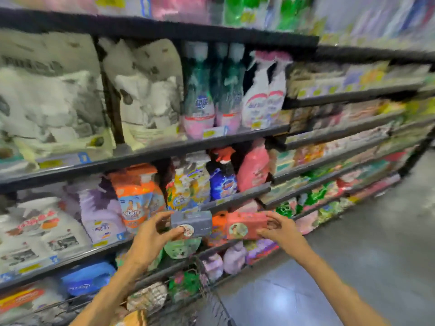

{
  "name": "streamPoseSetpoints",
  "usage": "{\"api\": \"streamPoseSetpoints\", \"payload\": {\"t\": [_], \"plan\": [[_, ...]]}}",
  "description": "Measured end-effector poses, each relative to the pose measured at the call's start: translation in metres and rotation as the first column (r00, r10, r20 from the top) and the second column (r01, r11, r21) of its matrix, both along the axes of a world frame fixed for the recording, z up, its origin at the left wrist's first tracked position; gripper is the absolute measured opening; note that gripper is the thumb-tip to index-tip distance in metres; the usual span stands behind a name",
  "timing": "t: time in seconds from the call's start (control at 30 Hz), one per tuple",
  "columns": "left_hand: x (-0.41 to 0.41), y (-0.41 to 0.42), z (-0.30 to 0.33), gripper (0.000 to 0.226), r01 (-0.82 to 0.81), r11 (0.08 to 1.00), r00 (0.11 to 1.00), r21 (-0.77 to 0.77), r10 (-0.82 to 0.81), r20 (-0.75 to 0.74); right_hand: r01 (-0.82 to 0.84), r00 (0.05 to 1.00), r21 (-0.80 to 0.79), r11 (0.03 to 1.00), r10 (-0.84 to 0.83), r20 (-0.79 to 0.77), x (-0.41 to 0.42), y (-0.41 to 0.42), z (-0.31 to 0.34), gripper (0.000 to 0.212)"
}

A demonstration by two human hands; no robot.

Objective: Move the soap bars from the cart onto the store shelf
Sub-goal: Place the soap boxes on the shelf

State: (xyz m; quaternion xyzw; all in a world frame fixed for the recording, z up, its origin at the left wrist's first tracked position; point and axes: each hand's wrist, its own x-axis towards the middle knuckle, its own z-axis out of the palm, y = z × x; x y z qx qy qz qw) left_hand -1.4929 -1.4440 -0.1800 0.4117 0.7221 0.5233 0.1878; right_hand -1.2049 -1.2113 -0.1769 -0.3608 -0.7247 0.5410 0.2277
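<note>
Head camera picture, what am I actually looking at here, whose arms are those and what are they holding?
There is no machine here. The single picture comes from a wide-angle camera worn on a person's head, looking forward and down, so the two bare arms reaching in from the bottom are the wearer's own.

The left hand grips a grey soap box and the right hand grips a pink soap box. Both boxes are held up in front of the store shelves, not yet set down.

The shelves carry bags, refill pouches and spray bottles; the picture is blurred, so labels cannot be read. At the bottom, between the arms, is the wire cart with more packaged goods inside. To the right is the grey aisle floor.
</note>
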Motion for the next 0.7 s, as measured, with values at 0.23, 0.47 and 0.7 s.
{"api": "streamPoseSetpoints", "payload": {"t": [0.23, 0.47, 0.7], "plan": [[0.092, 0.111, 0.067, 0.040, 0.216, 0.973, 0.971, 0.079, -0.206, -0.125, 0.148, 0.987, 0.072, 0.986, -0.142, -0.078, 0.127, 0.063, 0.067, 0.045], [0.210, 0.235, 0.104, 0.039, 0.324, 0.943, 0.934, 0.078, -0.305, -0.186, 0.256, 0.966, 0.123, 0.959, -0.248, -0.080, 0.270, 0.153, 0.108, 0.053], [0.305, 0.350, 0.128, 0.040, 0.418, 0.902, 0.896, 0.106, -0.390, -0.214, 0.362, 0.932, 0.170, 0.917, -0.350, -0.098, 0.379, 0.235, 0.127, 0.061]]}}
